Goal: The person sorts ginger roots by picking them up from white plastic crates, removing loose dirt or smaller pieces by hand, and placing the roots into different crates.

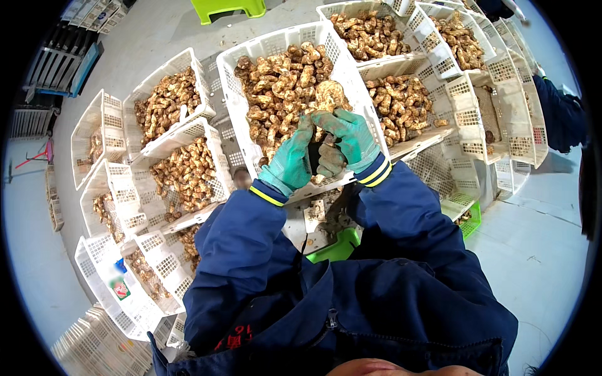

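Where hands (290, 164) meet, grip obscured, mushrooms (279, 88) beyond

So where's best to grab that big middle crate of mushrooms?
Probably the rim of the crate at its two short ends, coming from the near and far sides: neighbouring crates crowd its right long side, while floor shows beyond its far end.

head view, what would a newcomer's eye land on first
Probably the green-gloved left hand and right hand, close together over the near end of the big white crate at centre. Next, the heap of brown mushrooms in that crate, then the bright green stool at the top edge.
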Available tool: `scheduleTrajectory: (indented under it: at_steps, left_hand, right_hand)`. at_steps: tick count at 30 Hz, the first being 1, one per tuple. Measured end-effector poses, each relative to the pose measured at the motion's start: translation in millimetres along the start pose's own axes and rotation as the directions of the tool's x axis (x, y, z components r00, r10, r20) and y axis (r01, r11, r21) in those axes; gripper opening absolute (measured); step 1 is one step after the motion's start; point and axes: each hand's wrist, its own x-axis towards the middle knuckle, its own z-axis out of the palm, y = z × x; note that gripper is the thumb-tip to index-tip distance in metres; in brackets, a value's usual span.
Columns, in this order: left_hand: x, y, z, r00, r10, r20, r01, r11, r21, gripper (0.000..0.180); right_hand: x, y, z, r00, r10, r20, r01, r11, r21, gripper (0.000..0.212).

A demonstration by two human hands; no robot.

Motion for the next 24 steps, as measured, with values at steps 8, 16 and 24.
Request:
scheduleTrajectory:
  at_steps: [8,16,24]
  left_hand:
    - [8,0,-24,0.876,0.211,-0.435,0.053,0.853,0.52,0.034]
    - [8,16,-14,0.888,0.25,-0.386,-0.282,0.959,-0.029,0.035]
    - [-4,25,-57,0.838,0.423,-0.345,-0.46,0.888,-0.028,0.035]
  right_hand:
    - [17,9,-15,0.814,-0.531,0.233,0.391,0.206,-0.897,0.034]
    - [0,5,12,0.847,-0.421,0.325,0.396,0.09,-0.914,0.035]
    - [7,8,2,0.962,0.186,0.199,-0.136,0.962,-0.237,0.04]
